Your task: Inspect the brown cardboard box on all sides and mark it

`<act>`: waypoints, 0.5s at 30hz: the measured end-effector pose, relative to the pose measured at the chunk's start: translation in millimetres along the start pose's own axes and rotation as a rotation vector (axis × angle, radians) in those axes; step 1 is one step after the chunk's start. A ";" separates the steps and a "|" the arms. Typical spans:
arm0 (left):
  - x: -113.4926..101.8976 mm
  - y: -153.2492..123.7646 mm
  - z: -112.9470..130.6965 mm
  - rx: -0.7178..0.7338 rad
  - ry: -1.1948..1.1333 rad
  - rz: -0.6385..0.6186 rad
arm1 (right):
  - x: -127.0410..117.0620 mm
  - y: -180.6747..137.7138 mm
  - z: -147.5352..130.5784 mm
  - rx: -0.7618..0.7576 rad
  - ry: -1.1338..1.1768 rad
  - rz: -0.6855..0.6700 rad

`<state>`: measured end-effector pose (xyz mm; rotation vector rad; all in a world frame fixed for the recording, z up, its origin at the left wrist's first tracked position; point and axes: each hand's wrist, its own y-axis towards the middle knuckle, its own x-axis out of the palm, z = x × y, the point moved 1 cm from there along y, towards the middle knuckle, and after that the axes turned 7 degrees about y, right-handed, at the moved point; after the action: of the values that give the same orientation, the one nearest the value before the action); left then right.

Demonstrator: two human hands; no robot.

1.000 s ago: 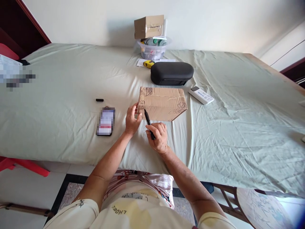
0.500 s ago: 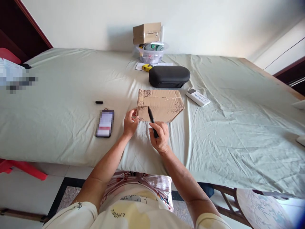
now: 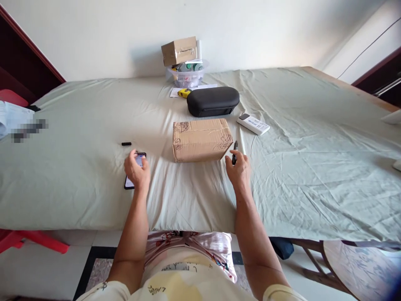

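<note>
A cardboard box (image 3: 202, 140) with dark scribbled drawings lies on the cloth-covered table in front of me. My right hand (image 3: 239, 169) is to the right of the box and grips a black marker pen (image 3: 235, 147), its tip pointing away from me. My left hand (image 3: 136, 171) is over the phone (image 3: 128, 182) and covers much of it. The left fingers are bent, with the thumb apart and nothing seen between them. Whether they touch the phone I cannot tell. Just beyond that hand lies a small black pen cap (image 3: 126, 144).
Behind the box sits a black hard case (image 3: 213, 101), with a white power bank (image 3: 253, 124) to its right. A yellow tape measure (image 3: 184, 93) lies on paper. Against the wall, a second cardboard box (image 3: 179, 50) rests on a clear plastic basket (image 3: 187, 78).
My left hand has let go of the box and moved left over the phone. My right hand has carried the marker pen from the box's front to its right side.
</note>
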<state>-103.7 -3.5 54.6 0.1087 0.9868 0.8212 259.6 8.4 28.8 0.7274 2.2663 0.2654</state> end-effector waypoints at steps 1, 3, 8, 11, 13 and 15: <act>-7.9 1.9 -7.1 -0.054 0.099 0.002 | 2.7 -0.8 1.7 0.041 -0.058 -0.076; -20.1 3.6 -19.1 -0.139 0.264 -0.043 | 7.0 -3.9 1.7 0.072 -0.154 -0.178; -27.2 -1.6 -28.6 -0.171 0.468 -0.250 | 8.8 -9.1 -2.1 0.067 -0.278 -0.212; -22.5 -5.8 -26.4 -0.165 0.509 -0.336 | 8.8 -9.5 -0.9 0.063 -0.264 -0.184; -19.7 -7.2 -25.9 -0.168 0.531 -0.351 | 9.2 -8.7 0.2 0.054 -0.207 -0.138; -17.2 -8.3 -26.8 -0.173 0.541 -0.349 | 9.4 -6.9 0.6 0.030 -0.117 -0.072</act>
<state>-124.6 -28.0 47.7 -0.4458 1.3860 0.6174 251.6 8.2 20.3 0.6585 2.1843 0.1507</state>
